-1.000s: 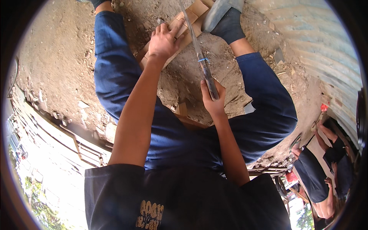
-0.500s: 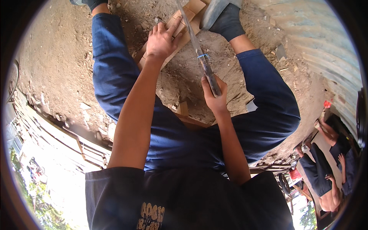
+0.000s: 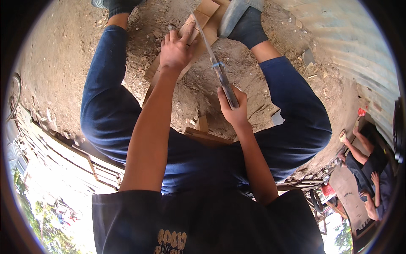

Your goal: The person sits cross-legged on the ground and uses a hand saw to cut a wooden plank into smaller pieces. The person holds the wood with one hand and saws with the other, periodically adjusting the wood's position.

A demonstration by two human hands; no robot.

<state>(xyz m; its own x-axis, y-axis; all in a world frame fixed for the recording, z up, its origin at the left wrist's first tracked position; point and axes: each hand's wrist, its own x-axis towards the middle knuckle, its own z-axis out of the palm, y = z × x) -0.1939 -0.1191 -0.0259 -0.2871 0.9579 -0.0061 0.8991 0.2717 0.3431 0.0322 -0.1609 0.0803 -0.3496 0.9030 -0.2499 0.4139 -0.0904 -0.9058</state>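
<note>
My left hand (image 3: pixel 174 51) presses down on a narrow wooden board (image 3: pixel 204 16), its index finger stretched along the top and the other fingers bent over toward the left side. In my right hand (image 3: pixel 235 109) is the dark handle of a handsaw (image 3: pixel 223 80), with a blue band near the blade. The thin blade, seen nearly edge-on, slants up and left across the board just beyond my left fingertips. Its teeth cannot be made out. Under the board lies another, wider piece of wood (image 3: pixel 216 28). My right foot, in a grey sandal (image 3: pixel 231 21), rests beside the wood.
Dirt ground (image 3: pixel 55 67) with wood chips lies around me. Small wood blocks (image 3: pixel 201 124) sit between my legs. A corrugated metal sheet (image 3: pixel 347 38) stands on the right. Two people (image 3: pixel 372 169) sit at the lower right. A wheel (image 3: pixel 15 95) shows at the left edge.
The handsaw and my right hand have shifted slightly left. My left knee has swung outward to the left. My left hand stays on the board. One seated person has moved.
</note>
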